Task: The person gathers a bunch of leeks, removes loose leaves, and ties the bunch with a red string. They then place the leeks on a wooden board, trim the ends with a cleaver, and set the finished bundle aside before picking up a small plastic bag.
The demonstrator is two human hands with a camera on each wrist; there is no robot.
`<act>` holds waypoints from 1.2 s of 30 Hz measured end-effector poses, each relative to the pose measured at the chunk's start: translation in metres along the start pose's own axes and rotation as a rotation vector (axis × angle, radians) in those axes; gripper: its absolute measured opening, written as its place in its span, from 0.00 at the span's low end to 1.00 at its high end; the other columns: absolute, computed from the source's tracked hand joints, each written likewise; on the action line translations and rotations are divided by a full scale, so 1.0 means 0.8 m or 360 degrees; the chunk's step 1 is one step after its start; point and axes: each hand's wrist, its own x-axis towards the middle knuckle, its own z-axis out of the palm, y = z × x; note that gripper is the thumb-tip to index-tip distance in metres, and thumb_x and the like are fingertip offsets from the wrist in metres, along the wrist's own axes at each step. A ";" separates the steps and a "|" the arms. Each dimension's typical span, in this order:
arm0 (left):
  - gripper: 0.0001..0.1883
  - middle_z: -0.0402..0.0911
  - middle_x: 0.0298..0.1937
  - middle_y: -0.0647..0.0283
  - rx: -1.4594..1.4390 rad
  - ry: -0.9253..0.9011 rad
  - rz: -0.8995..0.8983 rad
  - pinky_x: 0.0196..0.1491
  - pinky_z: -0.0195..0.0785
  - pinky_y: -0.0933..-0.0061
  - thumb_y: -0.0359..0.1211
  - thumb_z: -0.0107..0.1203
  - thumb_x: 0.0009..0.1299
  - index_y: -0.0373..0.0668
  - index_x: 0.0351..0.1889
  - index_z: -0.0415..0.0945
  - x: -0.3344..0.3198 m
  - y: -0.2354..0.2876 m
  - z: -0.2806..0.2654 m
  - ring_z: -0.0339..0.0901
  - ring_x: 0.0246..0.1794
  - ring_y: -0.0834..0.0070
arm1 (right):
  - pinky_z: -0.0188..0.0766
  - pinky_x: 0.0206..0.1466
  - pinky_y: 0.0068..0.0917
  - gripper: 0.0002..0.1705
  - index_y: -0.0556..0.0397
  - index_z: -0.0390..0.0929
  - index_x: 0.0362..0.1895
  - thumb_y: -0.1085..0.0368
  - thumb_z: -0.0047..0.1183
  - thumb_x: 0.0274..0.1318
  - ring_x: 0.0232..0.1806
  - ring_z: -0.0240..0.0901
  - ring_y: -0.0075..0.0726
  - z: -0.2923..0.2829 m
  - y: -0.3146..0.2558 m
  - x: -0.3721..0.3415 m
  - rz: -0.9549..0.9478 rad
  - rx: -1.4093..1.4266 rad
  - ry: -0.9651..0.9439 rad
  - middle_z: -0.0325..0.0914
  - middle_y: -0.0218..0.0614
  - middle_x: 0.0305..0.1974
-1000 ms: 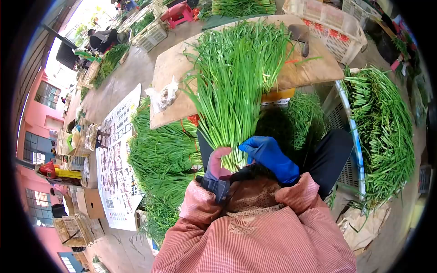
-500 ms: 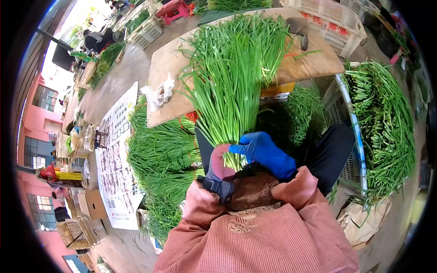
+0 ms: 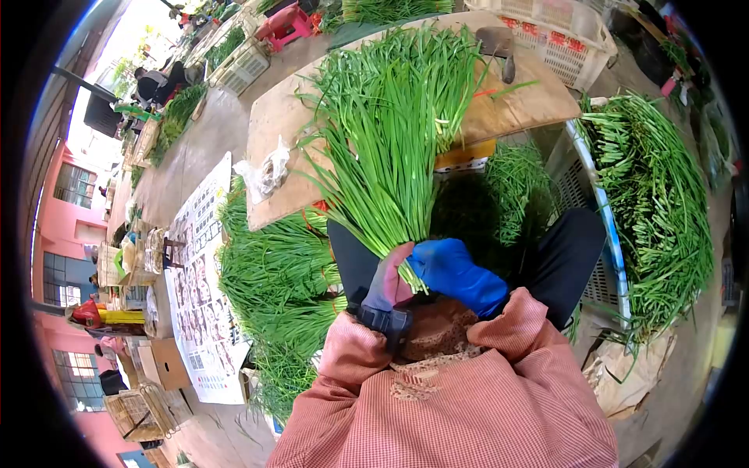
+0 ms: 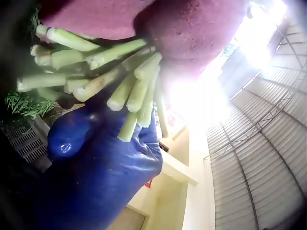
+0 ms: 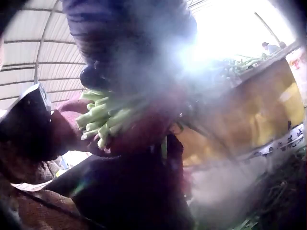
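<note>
The left hand point(image 3: 388, 284) and right hand point(image 3: 460, 274) are clamped round the green bunch's point(image 3: 386, 175) stem ends, apparently keeping them gathered; the worktop's point(image 3: 527, 101) near edge seemingly supports the leaves.

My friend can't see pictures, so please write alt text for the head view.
A pink-gloved left hand and a blue-gloved right hand grip a long, leafy green bunch by its pale stems, its leaves spread across a tan wooden board. More long greens are heaped on both sides.
</note>
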 end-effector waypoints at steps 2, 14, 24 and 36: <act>0.20 0.75 0.51 0.51 0.0075 -0.0031 0.0094 0.54 0.69 0.64 0.34 0.46 0.70 0.30 0.55 0.66 0.006 -0.002 -0.016 0.75 0.51 0.65 | 0.67 0.24 0.41 0.10 0.53 0.75 0.22 0.61 0.54 0.47 0.22 0.73 0.53 0.001 0.001 -0.003 -0.0112 -0.0039 0.0097 0.75 0.46 0.22; 0.22 0.73 0.55 0.53 0.0134 0.0028 0.0125 0.47 0.75 0.68 0.33 0.48 0.70 0.35 0.60 0.63 -0.017 0.015 0.004 0.76 0.48 0.69 | 0.65 0.17 0.19 0.06 0.58 0.79 0.33 0.69 0.51 0.57 0.18 0.71 0.21 -0.106 0.011 -0.035 0.0905 0.1366 0.0080 0.78 0.32 0.23; 0.20 0.78 0.46 0.57 0.0622 0.0175 0.0275 0.37 0.76 0.76 0.26 0.55 0.64 0.39 0.55 0.68 -0.042 0.015 0.041 0.78 0.38 0.75 | 0.72 0.29 0.24 0.18 0.59 0.78 0.41 0.60 0.59 0.49 0.28 0.78 0.32 -0.075 -0.003 0.065 0.0236 0.0661 0.0302 0.80 0.39 0.31; 0.20 0.79 0.39 0.60 0.0894 0.0338 0.0489 0.31 0.72 0.77 0.18 0.53 0.55 0.36 0.47 0.73 -0.062 0.018 0.049 0.75 0.28 0.77 | 0.68 0.22 0.20 0.07 0.60 0.79 0.32 0.69 0.53 0.52 0.21 0.73 0.22 -0.048 0.001 0.072 0.0559 0.1711 0.0359 0.79 0.33 0.24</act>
